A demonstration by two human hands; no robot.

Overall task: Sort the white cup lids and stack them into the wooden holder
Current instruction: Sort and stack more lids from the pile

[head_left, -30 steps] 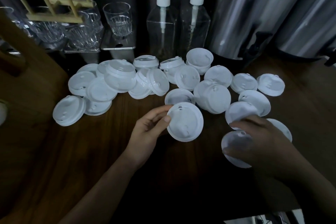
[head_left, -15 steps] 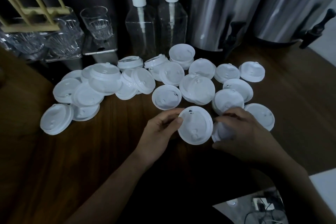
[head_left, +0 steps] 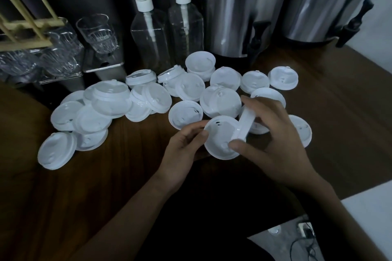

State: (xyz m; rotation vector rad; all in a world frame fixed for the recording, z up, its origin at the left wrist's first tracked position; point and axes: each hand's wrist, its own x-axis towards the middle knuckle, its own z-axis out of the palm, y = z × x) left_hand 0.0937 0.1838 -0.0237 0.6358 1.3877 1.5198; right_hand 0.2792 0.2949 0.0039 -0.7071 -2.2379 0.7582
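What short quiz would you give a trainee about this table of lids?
1. True or false: the left hand and the right hand are both empty.
2. How many pump bottles stand behind the loose lids? A one, B two, C four.
3. Fill in: the lid in the right hand is turned ___ to the camera, beside the left hand's lid, whose round face shows.
Key: 1 false, each hand holds a white lid. 2 B. 3 edge-on.
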